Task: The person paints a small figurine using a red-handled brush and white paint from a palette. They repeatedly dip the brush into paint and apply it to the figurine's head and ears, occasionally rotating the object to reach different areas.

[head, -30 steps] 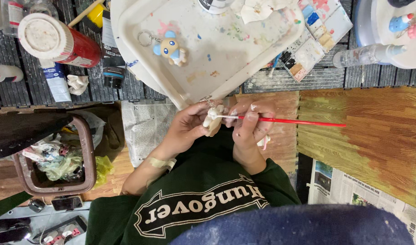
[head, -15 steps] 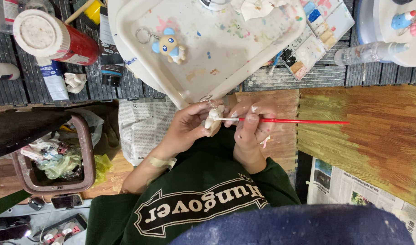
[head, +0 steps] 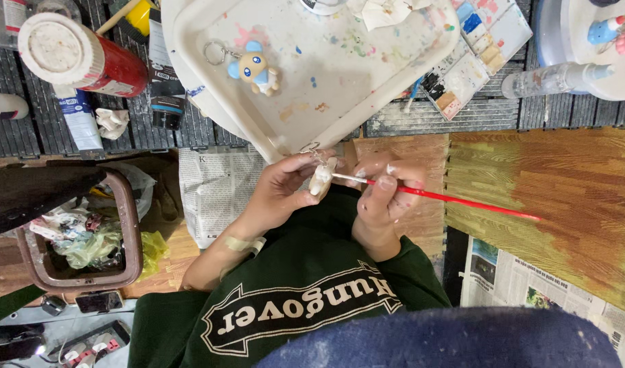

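While pinching the small unpainted figurine [head: 321, 178] in left hand [head: 278, 194] below the white tray [head: 394, 88], right hand [head: 384, 194] fingers pressed around red brush [head: 455, 199]; barely shifted since before, still dabbing.

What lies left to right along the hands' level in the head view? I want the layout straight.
Brown bin → newspaper sheet → left hand → small unpainted figure → right hand → red brush handle.
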